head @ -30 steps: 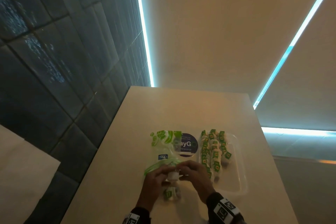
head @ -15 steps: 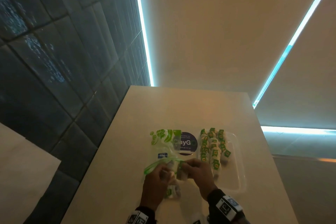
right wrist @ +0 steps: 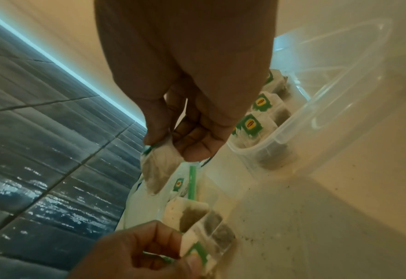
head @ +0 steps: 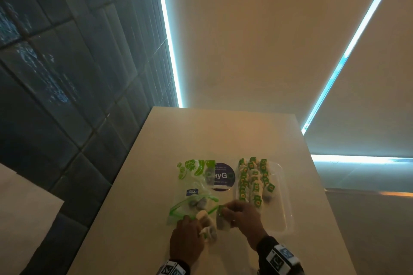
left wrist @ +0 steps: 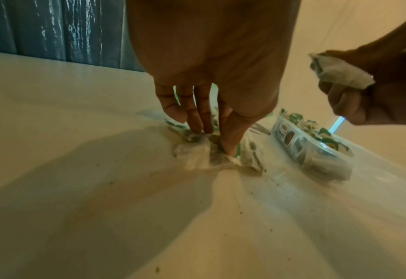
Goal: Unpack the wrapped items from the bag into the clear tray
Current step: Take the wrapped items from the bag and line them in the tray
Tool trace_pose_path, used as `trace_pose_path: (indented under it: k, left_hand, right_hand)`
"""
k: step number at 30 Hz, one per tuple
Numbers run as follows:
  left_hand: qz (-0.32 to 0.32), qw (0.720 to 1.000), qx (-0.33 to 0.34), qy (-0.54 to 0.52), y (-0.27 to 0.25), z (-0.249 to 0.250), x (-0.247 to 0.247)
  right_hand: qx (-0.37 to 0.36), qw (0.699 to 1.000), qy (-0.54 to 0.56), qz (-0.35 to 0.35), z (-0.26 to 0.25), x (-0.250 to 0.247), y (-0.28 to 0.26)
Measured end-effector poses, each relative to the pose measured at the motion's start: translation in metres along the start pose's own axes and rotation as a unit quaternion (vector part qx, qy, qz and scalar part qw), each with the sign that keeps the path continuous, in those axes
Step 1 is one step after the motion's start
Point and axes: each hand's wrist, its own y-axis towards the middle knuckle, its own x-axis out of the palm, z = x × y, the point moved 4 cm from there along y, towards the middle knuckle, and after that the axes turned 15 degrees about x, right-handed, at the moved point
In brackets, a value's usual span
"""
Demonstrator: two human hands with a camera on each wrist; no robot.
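Note:
The clear zip bag (head: 194, 187) with green print lies flat, its green zip mouth (head: 192, 206) facing me, and two tea bags show just inside. My left hand (head: 201, 229) pinches a small bunch of tea bags (left wrist: 197, 156) against the table in front of the mouth, thumb (left wrist: 230, 136) and fingers (left wrist: 192, 120) pressed down on it. My right hand (right wrist: 170, 143) pinches a single tea bag (right wrist: 158, 168) by its top corner and holds it off the table between the zip bag and the clear tray (head: 283, 207). Several green-tagged tea bags (head: 252, 181) fill the tray's far half.
A pale table (head: 223, 136) carries everything, with a dark tiled wall (head: 67, 96) along its left side. A dark round sticker (head: 221, 176) lies under the zip bag's right edge. Tea crumbs (right wrist: 256, 226) speckle the table near my hands. The tray's near half (head: 277, 223) holds nothing.
My hands have drawn apart from the bag's mouth. The right hand has pulled one tea bag free to the right, and the left hand has slid toward me with the others.

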Motion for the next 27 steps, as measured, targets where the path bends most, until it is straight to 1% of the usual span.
trace_pose_path:
  k: [3,5,9,12,14,16,17,20,22,24,27]
  left_hand:
    - [0.017,0.999,-0.007,-0.047,0.002,0.004,-0.007]
    - [0.040,0.994,0.001,-0.100,0.004,0.005,-0.013]
    - [0.064,0.962,0.023,-0.265,0.009,0.006,-0.020]
    - [0.077,0.934,0.031,-0.348,0.013,0.013,-0.031]
    - [0.107,0.918,0.024,-0.382,0.015,0.015,-0.038]
    - [0.148,0.899,0.006,-0.412,0.016,0.013,-0.043]
    - [0.159,0.889,-0.002,-0.430,0.017,0.011,-0.044]
    - [0.163,0.855,-0.034,-0.491,0.017,0.007,-0.041]
    - [0.151,0.834,-0.045,-0.529,0.015,0.008,-0.040]
    - [0.136,0.828,-0.046,-0.543,0.014,0.010,-0.039]
    - [0.136,0.831,-0.055,-0.537,0.013,0.013,-0.037]
  right_hand:
    - [-0.001,0.997,-0.084,0.000,0.002,0.000,0.002]
    - [0.000,0.991,-0.134,-0.024,0.002,0.002,0.002]
    - [-0.017,0.977,-0.198,-0.073,-0.001,0.010,0.000]
    - [-0.051,0.976,-0.205,-0.050,-0.005,0.016,-0.002]
    - [-0.056,0.981,-0.183,-0.046,-0.007,0.018,-0.003]
    - [-0.036,0.988,-0.132,-0.069,-0.008,0.019,-0.004]
    - [-0.028,0.991,-0.107,-0.075,-0.008,0.020,-0.005]
    - [-0.021,0.997,-0.038,-0.070,-0.009,0.019,-0.008]
    - [-0.020,0.998,-0.002,-0.065,-0.010,0.018,-0.009]
    - [-0.018,0.998,0.022,-0.059,-0.011,0.017,-0.010]
    - [-0.009,0.998,0.041,-0.043,-0.010,0.016,-0.010]
